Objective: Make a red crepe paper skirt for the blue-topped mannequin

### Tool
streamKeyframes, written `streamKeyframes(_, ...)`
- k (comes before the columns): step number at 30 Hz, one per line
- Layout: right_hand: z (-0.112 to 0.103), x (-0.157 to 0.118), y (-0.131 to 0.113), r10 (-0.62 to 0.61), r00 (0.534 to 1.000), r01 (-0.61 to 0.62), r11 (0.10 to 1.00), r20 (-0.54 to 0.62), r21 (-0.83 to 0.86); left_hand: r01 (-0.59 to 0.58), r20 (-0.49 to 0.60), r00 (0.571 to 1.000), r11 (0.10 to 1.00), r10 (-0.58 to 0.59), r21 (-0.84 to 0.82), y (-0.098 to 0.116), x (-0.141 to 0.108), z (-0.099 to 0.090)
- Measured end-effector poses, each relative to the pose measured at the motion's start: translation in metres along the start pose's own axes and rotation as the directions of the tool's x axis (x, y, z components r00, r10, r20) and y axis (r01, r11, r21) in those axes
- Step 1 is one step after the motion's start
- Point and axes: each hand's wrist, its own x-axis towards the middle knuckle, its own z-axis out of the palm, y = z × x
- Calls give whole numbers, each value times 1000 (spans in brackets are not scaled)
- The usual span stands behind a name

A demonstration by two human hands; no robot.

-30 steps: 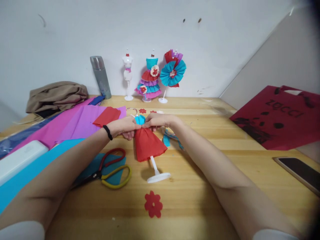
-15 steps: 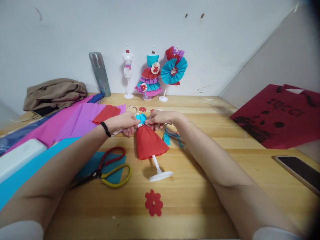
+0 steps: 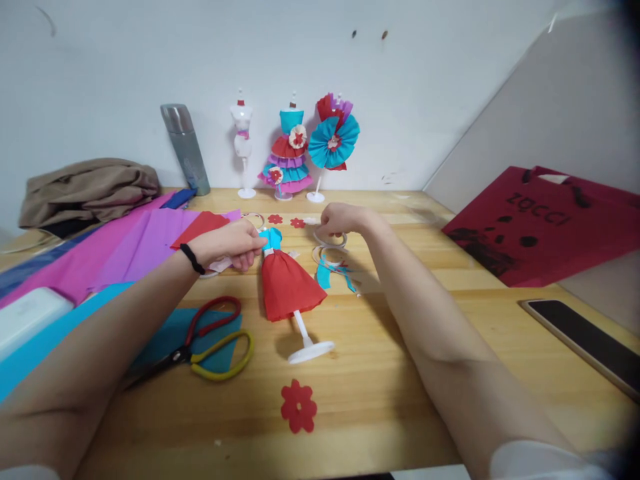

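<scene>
Steady the small, round-based white mannequin [image 3: 311, 353], leaning near the middle of the pale wooden bench [image 3: 400, 400], by pinching lightly at the turquoise paper bodice [image 3: 272, 237] with the left hand [image 3: 240, 245], fingers narrow on its edge. Avoid tugging there; likely to crease the bodice or disturb the gathers of the flared red paper skirt [image 3: 291, 287]. With the right hand [image 3: 343, 219], fingers curled down at the white, tape-like ring [image 3: 334, 246] beyond the turquoise paper scraps [image 3: 324, 276], cannot tell whether gripping or only touching. Best to pick by the rim, without sweeping the scraps along. Mind the red-and-yellow-handled scissors [image 3: 184, 353], lying nearer on the left.
</scene>
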Motion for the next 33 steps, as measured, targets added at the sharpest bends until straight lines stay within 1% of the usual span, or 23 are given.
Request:
streamKeyframes(2, 5, 5, 1, -2, 1000, 2, 1000, 4, -13, -35, -12, 999, 999, 35, 11, 1, -2, -4)
streamKeyframes(5, 15, 11, -3, 1, 1000, -1, 1000, -10, -30, -126, -26, 992, 991, 127, 39, 4, -8, -9)
streamKeyframes(7, 20, 14, -5, 8, 1000, -9, 999, -26, -41, -160, -66, 984, 986, 163, 49, 7, -13, -10)
streamKeyframes(10, 23, 15, -4, 7, 1000, -8, 999, -18, -47, -196, -133, 972, 981, 196, 9, 11, -18, -9)
streamKeyframes(13, 18, 12, -2, 12, 1000, -12, 999, -21, -36, -247, -168, 957, 969, 238, -30, 12, -19, -7)
streamKeyframes(17, -1, -1, 0, 5, 994, -4, 1000, -113, 6, -315, -232, 930, 943, 285, -107, 12, -16, -4)
streamKeyframes(19, -13, -11, -1, -36, 984, 46, 997, -177, 55, -354, -290, 909, 921, 299, -161, 14, -17, -2)
streamKeyframes(20, -18, -16, -1, -85, 973, 119, 982, -213, 148, -370, -319, 899, 910, 300, -187, 16, -17, 0)
streamKeyframes(21, -22, -21, -2, -129, 967, 181, 953, -218, 242, -383, -344, 890, 900, 299, -208, 19, -19, 2)
streamKeyframes(23, -27, -31, -7, -243, 949, 307, 860, -202, 409, -400, -380, 877, 884, 293, -241, 23, -22, 6)
streamKeyframes(25, -29, -39, -13, -332, 926, 376, 786, -177, 491, -423, -407, 863, 870, 300, -253, 26, -25, 10)
streamKeyframes(28, -29, -50, -25, -389, 902, 427, 749, -184, 507, -483, -439, 820, 855, 366, -189, 27, -27, 17)
streamKeyframes(31, -28, -58, -36, -416, 885, 463, 730, -210, 503, -547, -476, 741, 837, 474, -20, 25, -28, 22)
streamKeyframes(33, -28, -62, -43, -418, 881, 472, 740, -223, 479, -575, -477, 690, 812, 545, 97, 25, -29, 25)
